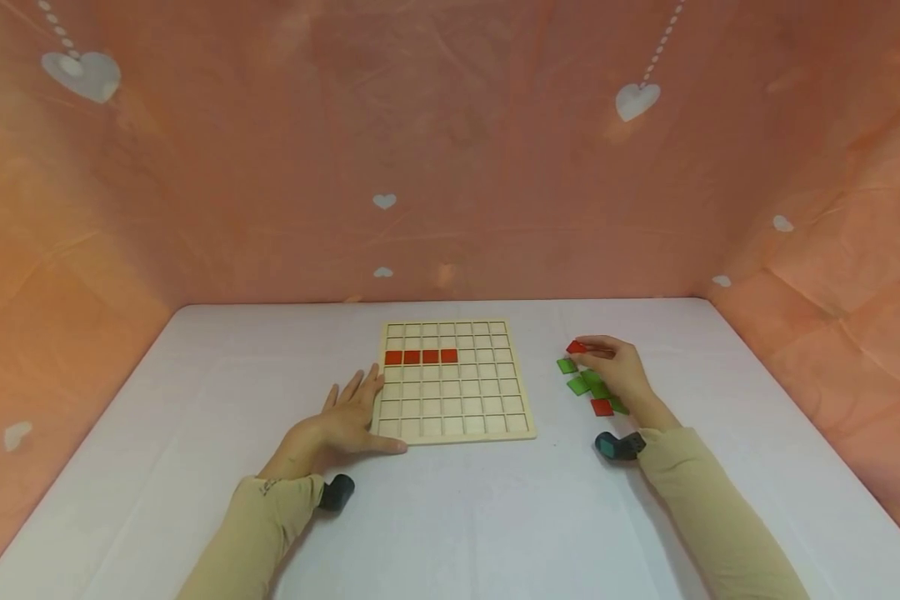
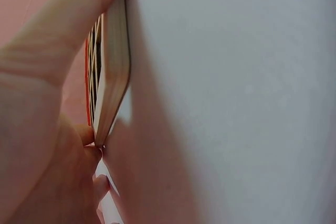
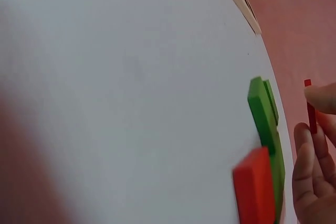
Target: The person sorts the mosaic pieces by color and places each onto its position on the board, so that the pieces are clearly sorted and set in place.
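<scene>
A wooden grid board (image 1: 487,423) lies on the table, with a row of red tiles (image 1: 431,357) in its third row from the back, starting at the left edge. My left hand (image 1: 345,423) rests at the board's left front corner, fingers and thumb spread along its edges; the left wrist view shows the thumb on the board's side (image 2: 116,45). Right of the board, my right hand (image 1: 621,372) pinches a red tile (image 1: 576,347) between thumb and fingertips, also visible in the right wrist view (image 3: 311,109). Beneath and beside that hand lie several green tiles (image 1: 578,385) and another red tile (image 1: 602,407).
Dark devices are strapped at the left wrist (image 1: 337,493) and the right wrist (image 1: 619,447). A white cloth (image 1: 450,517) covers the table. Pink-orange fabric with hearts (image 1: 450,150) hangs behind it and at both sides.
</scene>
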`<state>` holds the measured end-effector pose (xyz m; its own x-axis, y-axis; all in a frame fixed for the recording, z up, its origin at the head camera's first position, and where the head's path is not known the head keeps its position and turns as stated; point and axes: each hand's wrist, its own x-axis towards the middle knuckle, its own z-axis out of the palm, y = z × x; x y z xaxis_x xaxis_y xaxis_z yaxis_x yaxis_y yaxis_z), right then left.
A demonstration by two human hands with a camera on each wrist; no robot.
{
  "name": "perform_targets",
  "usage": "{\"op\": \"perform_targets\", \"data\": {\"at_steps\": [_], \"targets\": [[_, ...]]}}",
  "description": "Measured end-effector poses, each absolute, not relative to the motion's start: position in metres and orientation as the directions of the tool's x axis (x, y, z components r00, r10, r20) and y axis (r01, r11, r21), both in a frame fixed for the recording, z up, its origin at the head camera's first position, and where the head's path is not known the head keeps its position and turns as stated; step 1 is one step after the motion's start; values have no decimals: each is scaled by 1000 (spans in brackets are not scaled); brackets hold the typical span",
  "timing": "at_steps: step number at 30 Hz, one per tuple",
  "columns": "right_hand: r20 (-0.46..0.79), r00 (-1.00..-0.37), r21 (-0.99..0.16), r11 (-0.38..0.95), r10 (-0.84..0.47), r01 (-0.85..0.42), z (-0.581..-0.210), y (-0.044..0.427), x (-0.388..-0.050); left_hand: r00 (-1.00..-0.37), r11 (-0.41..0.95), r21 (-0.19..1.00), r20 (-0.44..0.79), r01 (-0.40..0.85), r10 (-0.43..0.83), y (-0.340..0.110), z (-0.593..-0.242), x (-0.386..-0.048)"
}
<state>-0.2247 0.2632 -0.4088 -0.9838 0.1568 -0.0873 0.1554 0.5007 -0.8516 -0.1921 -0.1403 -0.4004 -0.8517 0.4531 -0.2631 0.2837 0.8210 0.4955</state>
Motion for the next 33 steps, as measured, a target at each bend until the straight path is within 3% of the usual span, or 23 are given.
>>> {"op": "perform_targets", "data": {"at_steps": [33], "targets": [[29,-999,-862,507,23,-13,-407,221,-238,-862,839,477,-277,261,425,-139,-398,-192]]}}
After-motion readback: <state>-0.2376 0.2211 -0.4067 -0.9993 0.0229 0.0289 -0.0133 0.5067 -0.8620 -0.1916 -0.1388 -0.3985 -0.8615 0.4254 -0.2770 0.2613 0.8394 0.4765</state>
